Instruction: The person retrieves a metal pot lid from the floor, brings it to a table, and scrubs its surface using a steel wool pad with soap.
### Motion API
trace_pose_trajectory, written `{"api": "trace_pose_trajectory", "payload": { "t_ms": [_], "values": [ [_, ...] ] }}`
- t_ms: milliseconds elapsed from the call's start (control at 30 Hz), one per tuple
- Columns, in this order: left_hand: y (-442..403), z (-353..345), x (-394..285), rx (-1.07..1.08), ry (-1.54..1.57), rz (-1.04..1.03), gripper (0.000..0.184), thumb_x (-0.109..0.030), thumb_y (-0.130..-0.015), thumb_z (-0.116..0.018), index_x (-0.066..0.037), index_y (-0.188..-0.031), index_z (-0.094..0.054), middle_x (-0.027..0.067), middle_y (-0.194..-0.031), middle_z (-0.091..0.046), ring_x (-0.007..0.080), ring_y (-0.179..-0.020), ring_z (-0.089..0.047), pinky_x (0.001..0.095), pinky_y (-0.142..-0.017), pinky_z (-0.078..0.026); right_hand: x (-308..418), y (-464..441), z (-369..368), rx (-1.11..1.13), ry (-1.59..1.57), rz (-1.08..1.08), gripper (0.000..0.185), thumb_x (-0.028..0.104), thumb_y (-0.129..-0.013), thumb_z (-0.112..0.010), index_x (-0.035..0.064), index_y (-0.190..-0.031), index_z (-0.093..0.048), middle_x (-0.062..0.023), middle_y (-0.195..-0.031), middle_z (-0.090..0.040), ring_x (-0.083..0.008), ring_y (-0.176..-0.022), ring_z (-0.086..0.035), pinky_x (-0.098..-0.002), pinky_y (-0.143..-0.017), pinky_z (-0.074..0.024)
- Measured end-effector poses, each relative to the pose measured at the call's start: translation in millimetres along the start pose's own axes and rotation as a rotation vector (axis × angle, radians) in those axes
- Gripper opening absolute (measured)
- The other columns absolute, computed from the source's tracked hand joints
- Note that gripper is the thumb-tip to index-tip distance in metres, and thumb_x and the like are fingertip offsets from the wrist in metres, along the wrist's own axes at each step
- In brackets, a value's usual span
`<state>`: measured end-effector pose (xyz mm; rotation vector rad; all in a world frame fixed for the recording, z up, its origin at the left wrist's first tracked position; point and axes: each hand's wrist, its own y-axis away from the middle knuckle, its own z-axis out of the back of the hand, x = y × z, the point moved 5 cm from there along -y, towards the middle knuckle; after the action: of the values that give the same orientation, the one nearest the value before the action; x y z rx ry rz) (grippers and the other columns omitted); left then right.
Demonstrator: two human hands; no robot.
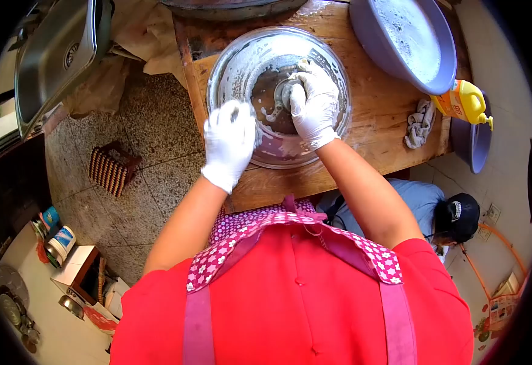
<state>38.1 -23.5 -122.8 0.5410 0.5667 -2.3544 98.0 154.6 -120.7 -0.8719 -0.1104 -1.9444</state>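
A large round glass pot lid [241, 67], streaked with soap suds, lies on the wooden table before me. My right hand [316, 103], in a white glove, closes its fingers around the knob [283, 96] at the lid's middle. On the lid's near left rim is my left hand [229, 137], also gloved in white, with curled fingers a little blurred. Something greyish shows at the edge of that hand, pressed against the lid; its kind is too smeared to make out.
A purple basin [363, 30] of sudsy water stands at the table's back right. A yellow detergent bottle [463, 102] and a grey rag [421, 125] are near the right edge. Another person [418, 204] is low beside the table. A steel sink [47, 73] is at left.
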Motion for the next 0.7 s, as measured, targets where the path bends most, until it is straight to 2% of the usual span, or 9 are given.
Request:
{"api": "trace_pose_trajectory", "payload": {
  "t_ms": [100, 167, 367, 500, 533, 600, 700],
  "values": [
    [-58, -10, 23, 0.071, 0.045, 0.055, 0.022, -0.021, -0.089, -0.06, -0.006, -0.103, -0.068, 0.0126, -0.101, -0.062, 0.0313, -0.094, -0.057, 0.0453, -0.081, -0.045, 1, 3, 0, -0.039, 0.027, 0.013, 0.021, 0.017, -0.078, -0.06, 0.0034, -0.091, -0.069, -0.0201, -0.107, -0.065, -0.0371, -0.108, -0.057, -0.0461, -0.097, -0.0411],
    [-52, -12, 19, 0.032, 0.038, 0.064, 0.022, -0.022, -0.089, -0.06, -0.006, -0.103, -0.068, 0.0126, -0.102, -0.062, 0.0315, -0.094, -0.057, 0.0447, -0.082, -0.045, -2, 2, 0, -0.05, 0.01, 0.02, 0.02, 0.017, -0.079, -0.06, 0.0033, -0.09, -0.069, -0.0202, -0.106, -0.065, -0.0374, -0.107, -0.057, -0.0463, -0.097, -0.0415],
    [37, -10, -9, -0.022, 0.098, 0.074, 0.027, -0.016, -0.086, -0.064, -0.006, -0.111, -0.068, 0.0146, -0.105, -0.06, 0.0324, -0.097, -0.056, 0.0426, -0.085, -0.046, 0, 3, 0, -0.052, 0.026, 0.01, 0.02, 0.017, -0.079, -0.059, 0.0027, -0.09, -0.068, -0.0213, -0.105, -0.064, -0.0375, -0.105, -0.058, -0.046, -0.096, -0.0423],
    [-23, -11, 13, -0.06, 0.015, 0.1, 0.019, -0.02, -0.091, -0.058, -0.007, -0.101, -0.068, 0.0118, -0.102, -0.06, 0.0306, -0.09, -0.057, 0.0448, -0.078, -0.047, -3, 4, -3, -0.06, 0.015, 0.07, 0.021, 0.017, -0.08, -0.058, 0.0022, -0.09, -0.068, -0.0223, -0.105, -0.064, -0.0381, -0.103, -0.058, -0.0458, -0.095, -0.0432],
    [-38, -13, 20, 0.01, 0.028, 0.109, 0.02, -0.021, -0.093, -0.055, -0.008, -0.099, -0.068, 0.0109, -0.102, -0.06, 0.0314, -0.09, -0.057, 0.0456, -0.077, -0.046, -4, 5, -3, -0.066, 0.017, 0.058, 0.021, 0.017, -0.08, -0.058, 0.0021, -0.09, -0.068, -0.0224, -0.105, -0.064, -0.0382, -0.103, -0.058, -0.046, -0.095, -0.0433],
    [-31, -16, 17, -0.004, 0.029, 0.115, 0.022, -0.02, -0.092, -0.056, -0.007, -0.106, -0.066, 0.0129, -0.103, -0.059, 0.0325, -0.093, -0.056, 0.0456, -0.08, -0.045, -6, 3, -3, -0.074, 0.0, 0.052, 0.021, 0.017, -0.08, -0.058, 0.0016, -0.089, -0.068, -0.0227, -0.105, -0.064, -0.0388, -0.103, -0.058, -0.0465, -0.095, -0.0431],
    [29, -12, -5, -0.016, 0.034, 0.109, 0.03, -0.021, -0.09, -0.059, -0.006, -0.115, -0.064, 0.0131, -0.108, -0.057, 0.0315, -0.097, -0.054, 0.0442, -0.083, -0.045, -1, 1, -1, -0.069, 0.008, 0.067, 0.022, 0.018, -0.08, -0.057, 0.0013, -0.089, -0.068, -0.0229, -0.104, -0.064, -0.0391, -0.102, -0.058, -0.047, -0.094, -0.0429]
  ]
}}
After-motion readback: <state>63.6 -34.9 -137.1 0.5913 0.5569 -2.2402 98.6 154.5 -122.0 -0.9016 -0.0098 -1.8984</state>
